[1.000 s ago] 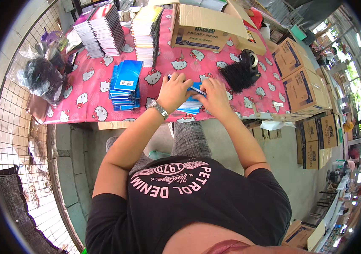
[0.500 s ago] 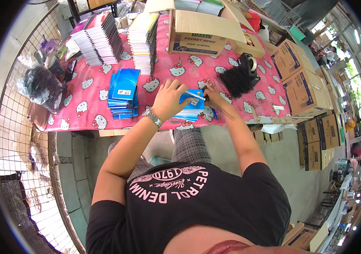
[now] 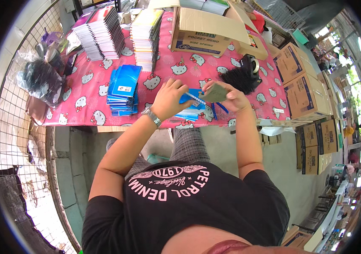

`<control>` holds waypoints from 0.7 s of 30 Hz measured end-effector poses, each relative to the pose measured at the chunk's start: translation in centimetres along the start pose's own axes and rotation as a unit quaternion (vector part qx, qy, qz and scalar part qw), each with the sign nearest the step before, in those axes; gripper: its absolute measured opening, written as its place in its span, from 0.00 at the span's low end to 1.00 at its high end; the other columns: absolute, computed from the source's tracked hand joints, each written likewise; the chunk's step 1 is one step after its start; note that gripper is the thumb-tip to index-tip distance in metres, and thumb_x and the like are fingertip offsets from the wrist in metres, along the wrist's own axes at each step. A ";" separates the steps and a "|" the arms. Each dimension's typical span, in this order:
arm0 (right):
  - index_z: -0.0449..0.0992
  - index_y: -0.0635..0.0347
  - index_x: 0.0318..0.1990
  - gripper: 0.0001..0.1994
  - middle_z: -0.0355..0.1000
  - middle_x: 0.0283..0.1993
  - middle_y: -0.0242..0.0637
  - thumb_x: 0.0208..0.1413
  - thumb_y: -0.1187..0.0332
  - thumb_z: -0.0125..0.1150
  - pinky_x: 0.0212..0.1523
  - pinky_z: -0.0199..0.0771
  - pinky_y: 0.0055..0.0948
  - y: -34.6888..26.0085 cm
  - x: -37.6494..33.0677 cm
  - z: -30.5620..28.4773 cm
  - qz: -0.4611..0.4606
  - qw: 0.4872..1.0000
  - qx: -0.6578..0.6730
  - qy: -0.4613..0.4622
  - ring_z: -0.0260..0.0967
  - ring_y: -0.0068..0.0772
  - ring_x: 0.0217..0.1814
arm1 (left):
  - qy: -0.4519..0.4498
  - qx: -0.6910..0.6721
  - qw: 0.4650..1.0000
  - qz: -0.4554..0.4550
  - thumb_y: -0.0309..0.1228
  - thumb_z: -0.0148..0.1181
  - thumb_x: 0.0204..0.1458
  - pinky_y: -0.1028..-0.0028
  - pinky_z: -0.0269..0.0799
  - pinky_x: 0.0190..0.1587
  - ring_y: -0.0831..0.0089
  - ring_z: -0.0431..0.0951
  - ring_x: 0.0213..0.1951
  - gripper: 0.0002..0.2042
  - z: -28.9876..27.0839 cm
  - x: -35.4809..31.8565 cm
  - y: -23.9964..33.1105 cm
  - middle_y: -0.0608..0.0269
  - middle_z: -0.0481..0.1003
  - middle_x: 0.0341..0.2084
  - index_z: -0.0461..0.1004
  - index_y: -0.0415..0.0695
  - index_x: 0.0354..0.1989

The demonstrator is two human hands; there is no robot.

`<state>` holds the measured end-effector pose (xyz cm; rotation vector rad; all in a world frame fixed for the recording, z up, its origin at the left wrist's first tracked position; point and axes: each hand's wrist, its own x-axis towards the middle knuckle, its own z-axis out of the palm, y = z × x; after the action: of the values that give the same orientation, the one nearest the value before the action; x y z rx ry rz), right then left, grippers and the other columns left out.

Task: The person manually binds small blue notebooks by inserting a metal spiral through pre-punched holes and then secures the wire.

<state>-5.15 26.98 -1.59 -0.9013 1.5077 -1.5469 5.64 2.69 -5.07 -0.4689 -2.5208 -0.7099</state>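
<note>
My left hand (image 3: 171, 98), a watch on its wrist, is closed on a blue notebook (image 3: 195, 99) whose edge shows a row of punched holes. The notebook is tilted over a low stack of blue notebooks (image 3: 189, 114) at the table's front. My right hand (image 3: 237, 100) pinches a flat grey-green piece (image 3: 216, 93) right beside the notebook's holed edge. What the piece is made of I cannot make out. A blue-handled tool (image 3: 220, 109), perhaps pliers, lies below the right hand. Beyond that hand lies a heap of black spiral coils (image 3: 236, 79).
A stack of blue spiral notebooks (image 3: 124, 86) stands to the left. Taller notebook stacks (image 3: 144, 40) rise behind it. An open cardboard box (image 3: 199, 40) is at the back, a tape roll (image 3: 254, 65) by the coils. Cartons (image 3: 303, 93) line the right side; a plastic bag (image 3: 40, 82) sits left.
My right hand has drawn back to the right and turned, and the grey-green piece now shows in it. The black coil along its wrist no longer shows. My left hand keeps its hold.
</note>
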 end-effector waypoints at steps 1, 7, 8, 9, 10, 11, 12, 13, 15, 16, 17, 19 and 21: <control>0.74 0.58 0.55 0.27 0.67 0.56 0.37 0.44 0.63 0.65 0.61 0.62 0.32 -0.2 0.3 0.6 -0.017 0.999 0.048 -0.019 0.65 0.33 0.58 | 0.002 0.002 1.000 0.003 0.41 0.71 0.42 0.61 0.69 0.48 0.58 0.70 0.43 0.18 -0.1 0.1 -0.3 0.60 0.72 0.35 0.73 0.45 0.35; 0.74 0.63 0.52 0.28 0.66 0.56 0.37 0.41 0.58 0.65 0.63 0.62 0.38 -0.9 0.9 1.0 -0.043 0.998 0.034 -0.023 0.65 0.35 0.60 | -0.008 -0.010 1.000 0.004 0.41 0.71 0.43 0.61 0.69 0.49 0.58 0.70 0.44 0.18 -0.4 0.3 -0.2 0.59 0.72 0.36 0.73 0.45 0.37; 0.74 0.64 0.52 0.29 0.67 0.55 0.37 0.41 0.57 0.65 0.63 0.62 0.38 -0.6 1.5 0.5 0.002 0.993 -0.120 0.012 0.65 0.35 0.59 | 0.000 -0.007 1.000 0.008 0.41 0.71 0.43 0.61 0.69 0.49 0.57 0.70 0.44 0.18 -0.4 0.5 -0.3 0.59 0.72 0.35 0.73 0.45 0.37; 0.74 0.65 0.52 0.30 0.67 0.54 0.37 0.40 0.57 0.65 0.64 0.61 0.38 -0.3 1.8 0.1 0.048 0.960 -0.271 0.048 0.65 0.35 0.59 | -0.010 -0.009 1.000 0.006 0.41 0.70 0.43 0.60 0.69 0.49 0.57 0.70 0.44 0.18 -0.3 0.5 -0.3 0.59 0.72 0.36 0.73 0.45 0.37; 0.74 0.64 0.52 0.30 0.68 0.53 0.36 0.40 0.58 0.66 0.62 0.62 0.35 -0.1 1.2 -0.2 0.020 0.987 -0.149 0.054 0.65 0.33 0.59 | -0.020 -0.010 1.000 0.004 0.41 0.70 0.43 0.60 0.69 0.49 0.57 0.70 0.45 0.18 -0.3 0.4 -0.2 0.59 0.72 0.36 0.73 0.45 0.38; 0.74 0.64 0.52 0.30 0.68 0.53 0.35 0.40 0.58 0.66 0.60 0.63 0.33 -0.6 1.3 0.3 -0.016 0.997 -0.068 0.023 0.65 0.31 0.58 | -0.025 -0.011 1.000 -0.002 0.41 0.70 0.43 0.60 0.69 0.49 0.57 0.70 0.45 0.18 -0.3 0.4 -0.3 0.59 0.72 0.36 0.73 0.45 0.38; 0.74 0.64 0.52 0.29 0.68 0.53 0.34 0.40 0.58 0.66 0.58 0.64 0.32 -1.0 1.1 1.5 -0.048 0.999 0.021 -0.007 0.66 0.30 0.56 | -0.031 -0.010 0.999 -0.007 0.41 0.70 0.44 0.60 0.70 0.49 0.57 0.70 0.45 0.18 -0.5 0.3 -0.3 0.59 0.72 0.36 0.73 0.45 0.38; 0.74 0.64 0.52 0.29 0.68 0.52 0.34 0.40 0.59 0.66 0.56 0.64 0.30 -1.2 1.1 2.2 -0.080 0.990 0.111 -0.036 0.66 0.28 0.55 | -0.037 -0.010 0.999 -0.012 0.41 0.70 0.44 0.60 0.70 0.49 0.57 0.70 0.46 0.18 -0.6 0.2 -0.4 0.58 0.72 0.36 0.73 0.45 0.38; 0.73 0.65 0.52 0.32 0.68 0.52 0.34 0.37 0.55 0.65 0.53 0.65 0.29 -0.9 1.7 1.1 0.013 0.997 -0.075 0.026 0.67 0.28 0.53 | -0.044 -0.007 0.999 -0.010 0.41 0.69 0.44 0.60 0.70 0.50 0.57 0.70 0.46 0.18 -0.9 0.5 -0.7 0.58 0.72 0.37 0.73 0.45 0.39; 0.73 0.65 0.52 0.32 0.69 0.52 0.33 0.37 0.55 0.65 0.53 0.65 0.28 -0.6 1.3 1.0 -0.006 0.999 -0.038 0.035 0.67 0.28 0.53 | -0.046 -0.005 0.999 -0.008 0.40 0.69 0.45 0.60 0.69 0.50 0.57 0.70 0.46 0.17 -0.9 0.5 -0.9 0.58 0.72 0.37 0.73 0.45 0.39; 0.73 0.65 0.52 0.33 0.69 0.51 0.33 0.37 0.55 0.65 0.53 0.66 0.28 -1.1 1.2 1.6 -0.022 0.999 -0.001 0.039 0.67 0.28 0.52 | -0.048 -0.003 0.999 -0.011 0.40 0.69 0.45 0.60 0.69 0.50 0.57 0.70 0.47 0.17 -1.2 0.4 -1.1 0.58 0.72 0.37 0.74 0.45 0.40; 0.74 0.63 0.53 0.28 0.68 0.52 0.33 0.42 0.60 0.64 0.53 0.66 0.29 -1.9 1.9 2.4 -0.029 0.999 0.030 0.002 0.67 0.28 0.53 | -0.058 0.009 0.998 -0.021 0.39 0.68 0.46 0.60 0.69 0.51 0.56 0.70 0.48 0.16 -1.8 0.9 -1.9 0.58 0.72 0.38 0.74 0.46 0.40; 0.74 0.63 0.53 0.26 0.68 0.53 0.34 0.44 0.62 0.63 0.54 0.67 0.30 -0.8 2.9 0.9 0.059 0.974 -0.211 0.053 0.66 0.28 0.54 | -0.078 -0.011 0.997 -0.020 0.37 0.68 0.46 0.60 0.70 0.51 0.56 0.71 0.48 0.16 -1.7 1.2 -2.4 0.57 0.73 0.39 0.74 0.46 0.41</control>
<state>-5.66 23.95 -0.89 -0.9533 1.9754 -1.2249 4.15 0.04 -4.10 -0.5010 -2.6773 -0.7419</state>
